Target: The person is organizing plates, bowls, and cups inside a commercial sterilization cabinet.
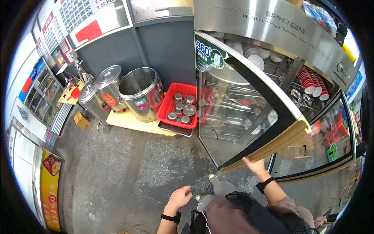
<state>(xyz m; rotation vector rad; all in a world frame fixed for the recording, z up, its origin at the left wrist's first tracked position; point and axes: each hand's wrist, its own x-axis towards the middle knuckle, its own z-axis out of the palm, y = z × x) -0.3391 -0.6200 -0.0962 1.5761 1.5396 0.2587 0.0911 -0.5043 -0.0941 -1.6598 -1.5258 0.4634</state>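
My right hand (255, 165) is at the lower edge of the open glass cabinet door (241, 117), thumb raised against its gold-coloured frame; the other fingers are partly hidden behind it. My left hand (179, 197) hangs over the floor in front of my body, holding nothing, with its fingers loosely bent and apart. Behind the door, the steel cabinet (272, 23) holds white bowls (256, 61) and stacked red-and-white cups (306, 80). To the left of the door, a red crate (167, 102) holds several metal tins (189, 110).
Large steel pots (141, 93) stand on a low wooden board (130, 124) along the grey wall. A small cardboard box (81, 121) sits on the floor at the left. A second glass door (311, 144) is at the right. A yellow sign (50, 199) stands at the lower left.
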